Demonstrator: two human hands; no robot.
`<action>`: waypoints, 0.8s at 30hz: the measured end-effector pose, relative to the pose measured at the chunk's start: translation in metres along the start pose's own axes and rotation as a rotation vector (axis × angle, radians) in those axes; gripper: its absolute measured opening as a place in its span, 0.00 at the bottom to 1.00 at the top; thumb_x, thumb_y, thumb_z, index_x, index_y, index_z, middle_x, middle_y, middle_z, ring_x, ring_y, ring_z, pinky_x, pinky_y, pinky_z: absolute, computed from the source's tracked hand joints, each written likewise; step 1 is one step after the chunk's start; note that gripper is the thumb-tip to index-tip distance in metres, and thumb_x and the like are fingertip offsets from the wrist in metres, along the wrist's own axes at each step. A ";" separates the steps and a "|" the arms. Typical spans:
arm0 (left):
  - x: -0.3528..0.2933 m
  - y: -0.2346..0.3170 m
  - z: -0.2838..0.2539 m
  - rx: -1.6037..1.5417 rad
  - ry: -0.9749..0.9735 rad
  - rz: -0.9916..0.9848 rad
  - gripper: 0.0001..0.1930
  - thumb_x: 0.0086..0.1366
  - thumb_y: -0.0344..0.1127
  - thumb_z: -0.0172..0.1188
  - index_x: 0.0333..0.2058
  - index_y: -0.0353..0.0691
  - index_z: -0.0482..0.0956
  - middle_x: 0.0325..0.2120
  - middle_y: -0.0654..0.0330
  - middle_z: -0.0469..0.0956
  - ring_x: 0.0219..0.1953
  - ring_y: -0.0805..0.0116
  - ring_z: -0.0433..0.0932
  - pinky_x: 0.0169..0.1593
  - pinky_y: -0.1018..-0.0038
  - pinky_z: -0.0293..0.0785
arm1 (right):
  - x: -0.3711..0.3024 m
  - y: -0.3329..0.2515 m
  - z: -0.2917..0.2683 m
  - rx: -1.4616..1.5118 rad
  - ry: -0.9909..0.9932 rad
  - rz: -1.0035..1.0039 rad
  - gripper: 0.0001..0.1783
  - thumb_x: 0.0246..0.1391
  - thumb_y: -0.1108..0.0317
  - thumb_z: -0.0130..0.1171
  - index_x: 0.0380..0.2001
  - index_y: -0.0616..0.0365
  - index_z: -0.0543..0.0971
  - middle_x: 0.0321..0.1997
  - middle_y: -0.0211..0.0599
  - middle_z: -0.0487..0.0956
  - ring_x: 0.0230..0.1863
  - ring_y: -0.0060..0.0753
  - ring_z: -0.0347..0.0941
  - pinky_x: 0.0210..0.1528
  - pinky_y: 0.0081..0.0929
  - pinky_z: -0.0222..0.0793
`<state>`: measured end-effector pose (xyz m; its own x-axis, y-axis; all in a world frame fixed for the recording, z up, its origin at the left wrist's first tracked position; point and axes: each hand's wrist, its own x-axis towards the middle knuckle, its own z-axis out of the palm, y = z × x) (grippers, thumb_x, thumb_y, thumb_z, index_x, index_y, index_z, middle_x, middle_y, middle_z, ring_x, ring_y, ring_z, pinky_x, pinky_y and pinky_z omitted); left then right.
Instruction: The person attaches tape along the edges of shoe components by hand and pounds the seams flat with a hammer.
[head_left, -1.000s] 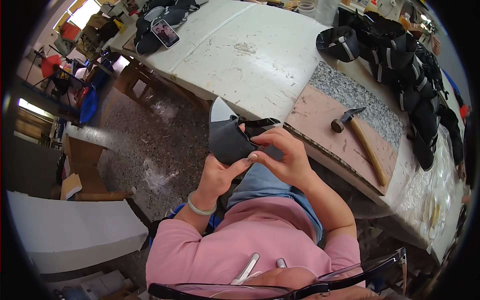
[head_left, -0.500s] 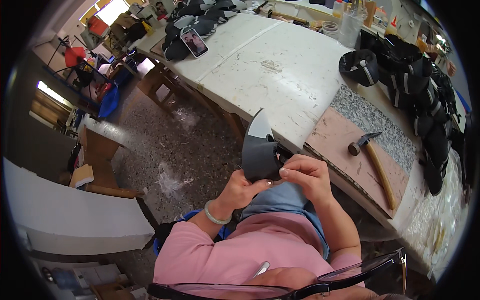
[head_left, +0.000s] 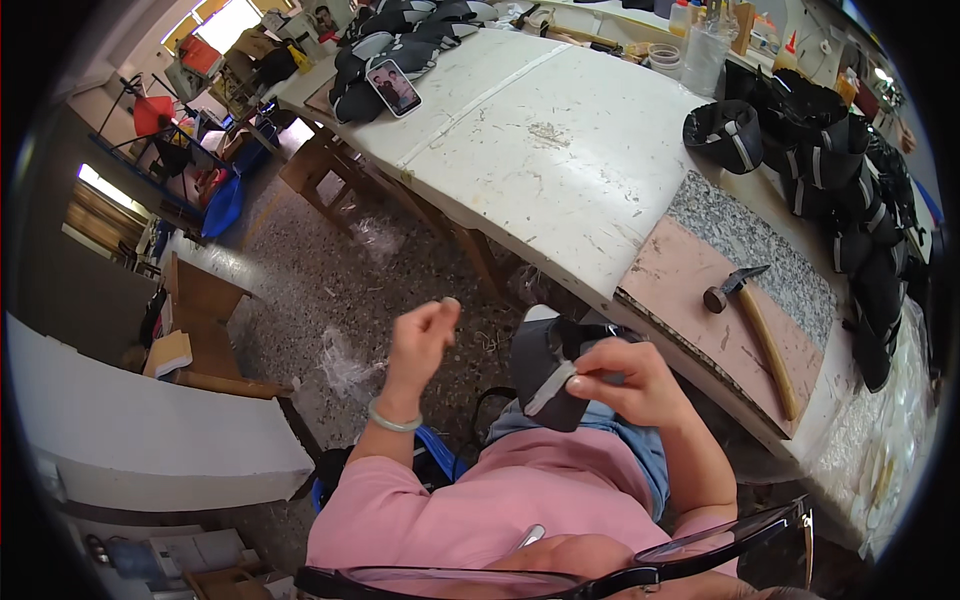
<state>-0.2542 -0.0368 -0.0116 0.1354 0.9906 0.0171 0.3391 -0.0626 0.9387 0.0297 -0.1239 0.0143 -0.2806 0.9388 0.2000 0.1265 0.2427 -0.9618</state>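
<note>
A dark grey and black shoe upper point(head_left: 535, 365) hangs over my lap, with a pale strip running along its side. My right hand point(head_left: 635, 380) pinches its edge near the upper end of that strip, thumb and fingertips pressed together. Out to the left, apart from the piece, my left hand point(head_left: 420, 345) is raised with its fingers drawn together. Whether anything small sits between those fingers cannot be seen. A pale bangle point(head_left: 395, 420) circles the left wrist.
A hammer point(head_left: 755, 330) lies on a pinkish board point(head_left: 690, 310) at the right of the white table point(head_left: 560, 190). Black uppers with pale strips point(head_left: 830, 170) are piled behind it. A phone point(head_left: 394, 88) leans on more dark pieces at the far left. Clear plastic point(head_left: 880, 440) covers the right corner.
My left hand has let go of the shoe upper and moved up and left. The upper has turned and dropped lower in my right hand, so its pale strip now shows.
</note>
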 end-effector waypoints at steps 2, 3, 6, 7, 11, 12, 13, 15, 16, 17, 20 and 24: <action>-0.009 0.018 -0.007 0.115 -0.022 0.039 0.20 0.65 0.51 0.59 0.27 0.37 0.78 0.21 0.62 0.77 0.25 0.75 0.75 0.30 0.79 0.70 | 0.006 -0.003 0.011 -0.055 -0.155 -0.004 0.10 0.52 0.65 0.65 0.33 0.62 0.81 0.28 0.42 0.80 0.30 0.38 0.77 0.33 0.30 0.72; -0.011 0.038 0.008 0.102 -0.194 0.358 0.18 0.64 0.49 0.61 0.33 0.36 0.79 0.27 0.58 0.79 0.33 0.70 0.76 0.38 0.75 0.71 | 0.009 -0.002 0.020 -0.102 -0.185 -0.065 0.11 0.52 0.65 0.65 0.32 0.62 0.81 0.29 0.42 0.80 0.31 0.40 0.78 0.34 0.31 0.73; -0.028 0.064 0.017 0.097 -0.734 0.323 0.21 0.60 0.44 0.65 0.46 0.35 0.76 0.43 0.52 0.78 0.51 0.57 0.72 0.58 0.66 0.64 | 0.011 -0.001 0.037 -0.210 -0.207 -0.217 0.12 0.50 0.65 0.66 0.33 0.62 0.78 0.29 0.43 0.79 0.34 0.45 0.78 0.35 0.35 0.73; -0.025 0.066 0.017 0.116 -0.811 0.280 0.17 0.62 0.42 0.62 0.44 0.34 0.77 0.39 0.53 0.79 0.49 0.56 0.73 0.56 0.66 0.66 | 0.010 -0.008 0.037 -0.144 -0.134 -0.088 0.13 0.49 0.65 0.67 0.34 0.61 0.76 0.30 0.44 0.79 0.34 0.46 0.78 0.35 0.36 0.72; -0.016 0.055 0.008 0.239 -0.971 0.357 0.15 0.62 0.36 0.62 0.43 0.32 0.75 0.35 0.51 0.79 0.45 0.55 0.78 0.59 0.63 0.65 | 0.005 -0.021 0.034 -0.135 0.032 -0.026 0.20 0.43 0.66 0.73 0.35 0.59 0.73 0.31 0.39 0.78 0.33 0.40 0.77 0.35 0.31 0.72; -0.018 0.058 0.010 0.135 -0.897 0.298 0.12 0.64 0.35 0.60 0.41 0.33 0.76 0.33 0.54 0.78 0.40 0.62 0.77 0.49 0.68 0.68 | 0.004 -0.021 0.034 -0.180 0.088 -0.114 0.20 0.43 0.65 0.72 0.35 0.58 0.73 0.32 0.40 0.78 0.32 0.43 0.74 0.32 0.33 0.70; -0.020 0.060 0.013 0.032 -0.820 0.239 0.09 0.65 0.34 0.58 0.39 0.34 0.77 0.31 0.57 0.78 0.35 0.70 0.75 0.39 0.73 0.71 | 0.014 -0.015 0.032 -0.339 0.269 -0.457 0.21 0.41 0.67 0.73 0.35 0.57 0.73 0.32 0.38 0.76 0.32 0.41 0.72 0.32 0.30 0.69; -0.023 0.060 0.020 -0.085 -0.498 0.210 0.07 0.66 0.31 0.57 0.39 0.33 0.76 0.27 0.63 0.74 0.30 0.80 0.70 0.33 0.80 0.68 | 0.016 -0.013 0.028 -0.370 0.523 -0.474 0.16 0.41 0.72 0.72 0.31 0.58 0.74 0.31 0.38 0.75 0.31 0.39 0.72 0.31 0.27 0.67; -0.025 0.059 0.024 -0.134 -0.324 0.189 0.06 0.67 0.30 0.56 0.39 0.33 0.76 0.26 0.65 0.72 0.29 0.82 0.69 0.32 0.81 0.66 | 0.009 -0.006 0.027 -0.324 0.629 -0.397 0.13 0.43 0.73 0.71 0.29 0.58 0.74 0.30 0.39 0.75 0.30 0.38 0.72 0.31 0.26 0.67; -0.027 0.059 0.028 -0.134 -0.321 0.188 0.06 0.67 0.30 0.56 0.39 0.33 0.76 0.26 0.65 0.72 0.29 0.82 0.69 0.32 0.81 0.66 | -0.001 0.000 0.022 -0.127 0.513 -0.193 0.10 0.50 0.69 0.67 0.28 0.61 0.76 0.29 0.40 0.76 0.30 0.33 0.72 0.31 0.24 0.66; -0.032 0.051 0.041 -0.243 -0.256 0.337 0.05 0.67 0.29 0.57 0.38 0.33 0.75 0.27 0.68 0.70 0.28 0.84 0.65 0.30 0.83 0.63 | -0.007 0.016 0.019 0.116 0.010 0.384 0.14 0.55 0.62 0.63 0.32 0.65 0.78 0.28 0.41 0.77 0.31 0.27 0.72 0.32 0.24 0.67; -0.039 0.033 0.062 -0.325 -0.521 0.078 0.07 0.67 0.31 0.57 0.38 0.33 0.77 0.24 0.71 0.70 0.27 0.85 0.66 0.30 0.85 0.63 | -0.009 0.044 0.045 0.757 0.346 0.325 0.14 0.54 0.61 0.66 0.35 0.63 0.81 0.32 0.31 0.80 0.33 0.18 0.73 0.33 0.24 0.69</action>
<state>-0.1905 -0.0848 -0.0025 0.6130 0.7901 -0.0037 0.0203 -0.0111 0.9997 -0.0051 -0.1328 -0.0381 -0.0217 0.9841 -0.1765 -0.5468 -0.1595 -0.8219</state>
